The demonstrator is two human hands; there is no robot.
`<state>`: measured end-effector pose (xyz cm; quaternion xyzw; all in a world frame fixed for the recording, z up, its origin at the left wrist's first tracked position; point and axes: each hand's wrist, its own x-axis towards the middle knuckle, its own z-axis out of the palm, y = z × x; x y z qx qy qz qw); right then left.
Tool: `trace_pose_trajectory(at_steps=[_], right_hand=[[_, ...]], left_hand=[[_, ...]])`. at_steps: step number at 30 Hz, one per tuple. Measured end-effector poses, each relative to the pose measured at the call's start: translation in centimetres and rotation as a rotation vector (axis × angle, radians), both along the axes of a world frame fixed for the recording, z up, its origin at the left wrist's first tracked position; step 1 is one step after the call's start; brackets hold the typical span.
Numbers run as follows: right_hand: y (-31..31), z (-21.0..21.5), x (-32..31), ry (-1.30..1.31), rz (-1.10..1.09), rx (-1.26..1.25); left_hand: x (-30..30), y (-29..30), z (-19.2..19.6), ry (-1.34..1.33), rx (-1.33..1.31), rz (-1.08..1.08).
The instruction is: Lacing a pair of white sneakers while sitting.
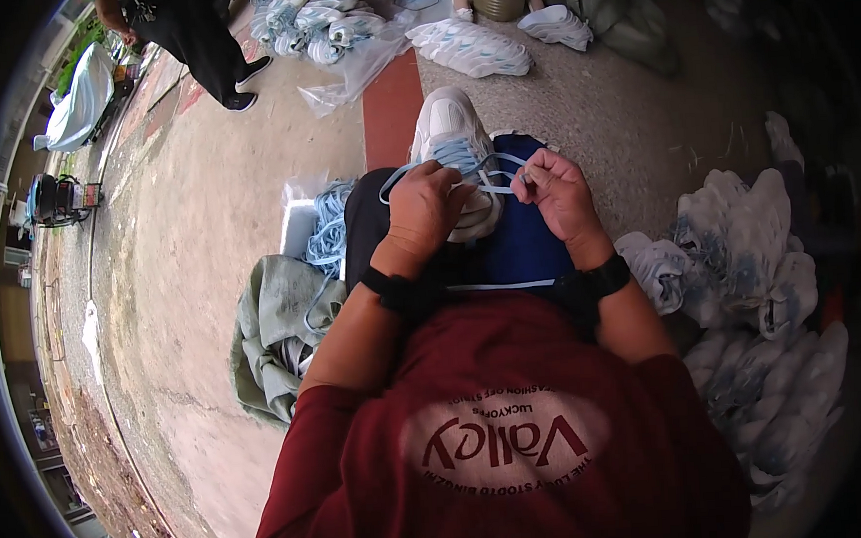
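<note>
A white sneaker (450, 112) rests on my lap, toe pointing away from me, with light blue shoelace (457, 154) crossing its upper. Over the near left part of the lacing my left hand (423, 211) is curled, gripping a lace that loops out on its left side. To the right of the shoe, my right hand (558, 192) pinches the lace between thumb and fingers. Two strands of lace stretch between the hands. My left hand covers part of the shoe's opening. A blue cloth (521, 240) lies across my lap beneath the shoe.
A bundle of blue laces (327, 235) and a grey-green sack (268, 326) lie at my left. Piled white shoes (741, 243) stand at my right, more shoes (468, 48) ahead. A person (194, 38) stands at the far left; a covered scooter (81, 97) is beyond.
</note>
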<state>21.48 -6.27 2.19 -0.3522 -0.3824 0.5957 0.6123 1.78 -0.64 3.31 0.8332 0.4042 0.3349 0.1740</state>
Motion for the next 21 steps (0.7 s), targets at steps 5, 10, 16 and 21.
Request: trace_pose_trajectory(at_steps=[5,10,16,21], right_hand=[[-0.7,-0.7,-0.3,-0.083,0.071,0.02],[-0.2,-1.0,-0.9,-0.189,0.032,0.044],[-0.1,-0.6,0.2,-0.776,-0.085,0.179],[-1.3,-1.2,4.5,-1.466,-0.367,0.396]], left_hand=[[0.4,0.8,0.4,0.343,0.028,0.007],[2.2,0.5,-0.6,0.532,0.019,-0.008],[-1.7,0.9,1.9,0.607,-0.039,0.117],[-10.0,1.9,0.6,0.443,0.132,0.281]])
